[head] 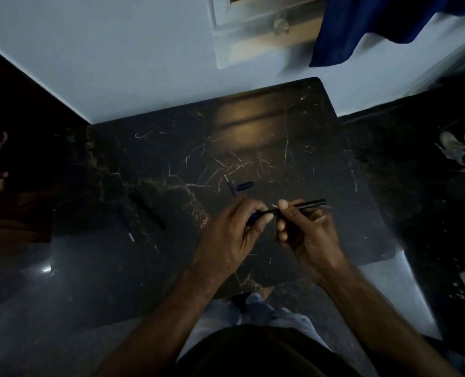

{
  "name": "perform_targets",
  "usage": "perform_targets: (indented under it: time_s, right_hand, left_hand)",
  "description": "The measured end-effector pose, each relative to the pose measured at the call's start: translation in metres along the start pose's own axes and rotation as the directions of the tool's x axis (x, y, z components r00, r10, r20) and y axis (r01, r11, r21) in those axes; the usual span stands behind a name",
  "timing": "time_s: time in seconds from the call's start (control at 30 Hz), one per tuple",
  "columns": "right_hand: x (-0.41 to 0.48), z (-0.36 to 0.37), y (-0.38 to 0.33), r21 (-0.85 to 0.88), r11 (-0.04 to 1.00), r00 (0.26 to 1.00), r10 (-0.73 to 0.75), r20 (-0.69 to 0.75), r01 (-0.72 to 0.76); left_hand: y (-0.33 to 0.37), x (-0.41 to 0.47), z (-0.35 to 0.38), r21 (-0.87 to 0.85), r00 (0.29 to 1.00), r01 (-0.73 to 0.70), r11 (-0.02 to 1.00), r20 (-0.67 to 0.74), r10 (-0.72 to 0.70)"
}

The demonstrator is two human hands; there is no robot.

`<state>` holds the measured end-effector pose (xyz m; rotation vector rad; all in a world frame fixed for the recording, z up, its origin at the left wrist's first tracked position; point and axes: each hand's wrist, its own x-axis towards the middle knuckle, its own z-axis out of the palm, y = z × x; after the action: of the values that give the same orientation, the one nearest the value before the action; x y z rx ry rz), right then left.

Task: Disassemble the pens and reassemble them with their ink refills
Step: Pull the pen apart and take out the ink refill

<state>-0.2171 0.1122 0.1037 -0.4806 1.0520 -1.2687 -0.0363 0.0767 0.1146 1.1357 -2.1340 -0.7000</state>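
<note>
Both hands hold one black pen level above the dark marble table. My right hand grips the barrel, whose far end sticks out to the right. My left hand pinches the pen's left end, where a bluish part shows between the fingers. Behind the hands lie a thin ink refill and a short dark cap. To the left rest a black pen barrel and another thin refill with a pale tip.
The table's right edge and near corner lie close to my right wrist. A pale wall rises behind the table, with blue cloth hanging at the top right. Shoes sit on the dark floor to the right. My knees show below the table.
</note>
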Motion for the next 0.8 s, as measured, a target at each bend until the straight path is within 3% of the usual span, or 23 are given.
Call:
perform_targets:
  time_s: [0.1, 0.33, 0.47, 0.6, 0.67, 0.8]
  right_hand:
    - [-0.004, 0.0, -0.002, 0.01, 1.0, 1.0, -0.016, 0.012, 0.016]
    - [-0.008, 0.002, -0.003, 0.016, 1.0, 0.996, -0.028, 0.086, 0.027]
    - [-0.007, 0.01, -0.005, -0.015, 0.997, 0.984, -0.075, 0.163, 0.079]
    - [-0.005, 0.022, -0.001, -0.019, 0.993, 0.989, -0.114, 0.095, 0.117]
    - [-0.001, 0.028, 0.001, -0.007, 0.992, 0.992, -0.122, 0.037, 0.122]
    - [0.005, 0.035, 0.004, -0.011, 0.998, 0.998, -0.063, 0.026, 0.063]
  left_hand:
    - [0.007, -0.004, 0.006, 0.042, 1.0, 0.009, 0.999, -0.013, -0.009]
    - [0.014, -0.011, 0.004, -0.161, 0.986, 0.167, 0.973, 0.056, -0.16]
    - [0.016, -0.012, -0.002, -0.323, 0.937, 0.343, 0.882, 0.053, -0.345]
    - [0.007, -0.007, -0.014, -0.452, 0.866, 0.499, 0.74, 0.22, -0.449]
    - [0.003, -0.003, -0.017, -0.491, 0.865, 0.498, 0.714, 0.231, -0.445]
    - [-0.006, -0.008, -0.022, -0.564, 0.897, 0.401, 0.722, 0.082, -0.435]
